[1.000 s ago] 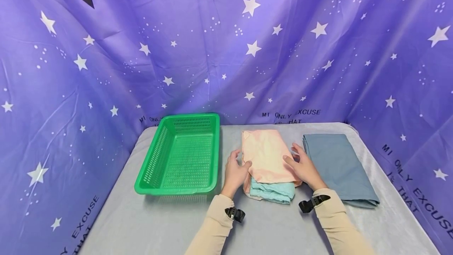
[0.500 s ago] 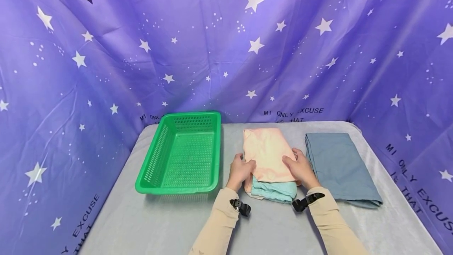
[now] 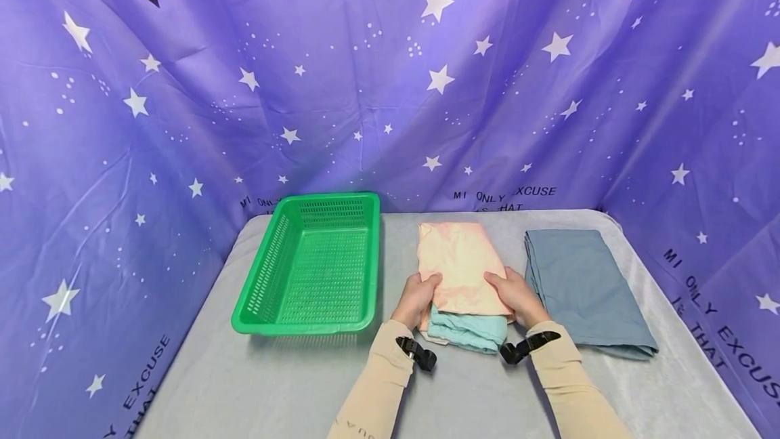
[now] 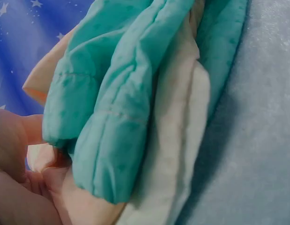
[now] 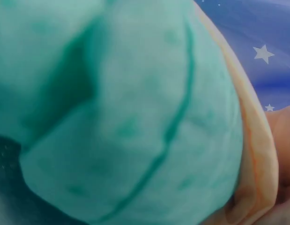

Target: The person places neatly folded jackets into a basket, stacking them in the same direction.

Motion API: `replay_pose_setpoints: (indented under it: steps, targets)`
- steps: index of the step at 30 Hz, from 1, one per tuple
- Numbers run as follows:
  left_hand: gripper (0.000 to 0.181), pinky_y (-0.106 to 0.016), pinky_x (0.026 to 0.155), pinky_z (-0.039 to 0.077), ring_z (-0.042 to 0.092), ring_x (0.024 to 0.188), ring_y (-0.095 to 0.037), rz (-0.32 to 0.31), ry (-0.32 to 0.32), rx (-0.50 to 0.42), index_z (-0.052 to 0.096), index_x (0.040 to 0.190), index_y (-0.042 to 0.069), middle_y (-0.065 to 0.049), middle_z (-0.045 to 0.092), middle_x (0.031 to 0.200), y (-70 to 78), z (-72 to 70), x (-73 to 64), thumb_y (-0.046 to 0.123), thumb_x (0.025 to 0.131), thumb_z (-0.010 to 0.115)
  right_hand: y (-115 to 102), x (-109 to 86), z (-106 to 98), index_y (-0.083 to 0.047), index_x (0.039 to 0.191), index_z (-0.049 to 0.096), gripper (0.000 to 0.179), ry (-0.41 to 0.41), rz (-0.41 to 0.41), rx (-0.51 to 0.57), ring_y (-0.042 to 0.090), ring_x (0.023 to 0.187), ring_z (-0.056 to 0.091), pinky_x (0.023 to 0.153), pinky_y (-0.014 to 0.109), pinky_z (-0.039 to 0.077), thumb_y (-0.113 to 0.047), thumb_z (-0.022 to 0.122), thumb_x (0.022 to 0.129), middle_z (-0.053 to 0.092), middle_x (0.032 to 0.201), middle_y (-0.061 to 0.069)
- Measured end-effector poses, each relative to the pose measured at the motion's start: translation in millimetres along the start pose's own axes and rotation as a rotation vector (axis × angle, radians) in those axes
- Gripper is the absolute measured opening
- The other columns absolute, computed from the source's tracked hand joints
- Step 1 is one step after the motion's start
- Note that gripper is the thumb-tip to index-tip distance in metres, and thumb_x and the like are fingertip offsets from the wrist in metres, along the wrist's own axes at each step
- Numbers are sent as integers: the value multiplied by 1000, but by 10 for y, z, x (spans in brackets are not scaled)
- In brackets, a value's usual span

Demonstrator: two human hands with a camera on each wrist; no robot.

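Observation:
A bundle of folded clothes lies between my hands in the head view, peach cloth on top and mint-green cloth sticking out at the near end. My left hand grips the bundle's left side, thumb on top and fingers under it. On the right side my right hand holds it the same way. In the left wrist view, gathered mint-green ends hang over the palm beside a pale cream layer. Mint-green cloth fills most of the right wrist view, edged by a peach fold.
To the left stands a green plastic basket with perforated walls. A folded blue-grey cloth lies close to my right hand. Everything rests on a grey-covered table, with a purple star-printed curtain around three sides.
Both hands have moved in from beside the bundle and now grip its two sides. The bundle has barely shifted; the basket and blue-grey cloth stay in place.

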State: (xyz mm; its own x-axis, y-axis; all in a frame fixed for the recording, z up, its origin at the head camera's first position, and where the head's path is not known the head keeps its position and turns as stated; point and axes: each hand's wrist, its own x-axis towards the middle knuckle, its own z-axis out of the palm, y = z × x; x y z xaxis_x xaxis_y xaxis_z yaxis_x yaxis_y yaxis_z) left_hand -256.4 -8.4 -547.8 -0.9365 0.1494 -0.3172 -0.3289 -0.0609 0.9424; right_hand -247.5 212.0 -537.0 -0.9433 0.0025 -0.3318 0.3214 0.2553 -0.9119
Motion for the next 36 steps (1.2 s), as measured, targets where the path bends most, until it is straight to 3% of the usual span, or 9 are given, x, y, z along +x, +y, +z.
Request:
replay_pose_setpoints:
  steps: [7,12,22,28,36]
  targets:
    - [36,-35,92,60,71,104,-19,-1,-21,-23,57,134,1,-12,72,119,6,3,1,21,103,60,-2,-26,18,5,157,23,65,-53,-7,16,14,72,70,64,35,62,-33,47,109,69,98,8]
    - [37,-36,92,60,72,106,-21,38,-50,-62,56,135,3,-13,69,122,60,30,-52,11,99,64,-25,-74,20,5,157,24,63,-61,-40,18,9,83,68,74,28,60,-29,48,110,66,111,10]
    - [36,-34,88,61,72,101,-19,88,-30,-72,57,132,3,-13,68,119,286,65,-229,8,98,66,-177,-203,0,2,157,27,59,-73,-87,68,6,80,67,72,25,58,-25,48,110,66,98,-3]
    - [37,-34,90,59,70,102,-20,128,-15,-51,58,131,1,-14,68,119,460,12,-327,10,97,67,-300,-246,22,1,154,32,55,-64,-127,78,7,72,67,66,27,58,-26,50,109,66,87,-6]
    - [35,-33,91,58,69,99,-18,169,-34,-42,58,130,0,-14,68,118,741,-100,-446,10,98,67,-546,-332,38,1,152,33,52,-109,-205,120,7,71,67,64,26,59,-23,49,109,65,86,-7]
